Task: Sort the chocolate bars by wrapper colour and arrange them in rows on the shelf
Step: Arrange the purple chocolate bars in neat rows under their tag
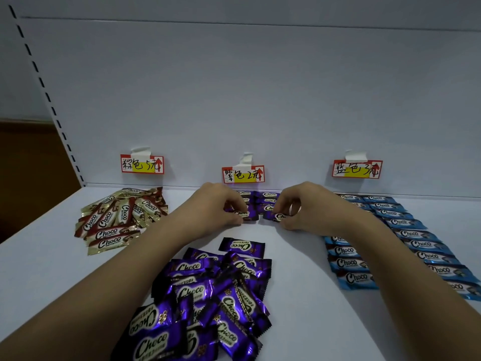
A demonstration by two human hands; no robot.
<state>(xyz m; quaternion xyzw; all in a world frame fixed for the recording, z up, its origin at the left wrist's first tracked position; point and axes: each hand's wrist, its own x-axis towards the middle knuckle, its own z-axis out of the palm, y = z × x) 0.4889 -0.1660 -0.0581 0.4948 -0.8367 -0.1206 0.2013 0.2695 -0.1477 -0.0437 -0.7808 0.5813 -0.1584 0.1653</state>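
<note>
On the white shelf (299, 256), purple bars (263, 201) lie in two short rows under the middle price tag (243, 174). My left hand (218, 207) pinches a purple bar (246, 216) at the front of the left row. My right hand (302, 207) pinches another purple bar (273, 217) at the front of the right row. A loose heap of purple bars (208, 295) lies near me between my forearms. Brown bars (119, 220) lie in a loose pile at the left. Blue bars (406, 230) lie in two rows at the right.
Two more price tags hang on the back wall: a left tag (141, 164) above the brown pile and a right tag (357, 168) above the blue rows. A slotted upright (44, 89) marks the shelf's left end, with a dark floor beyond it.
</note>
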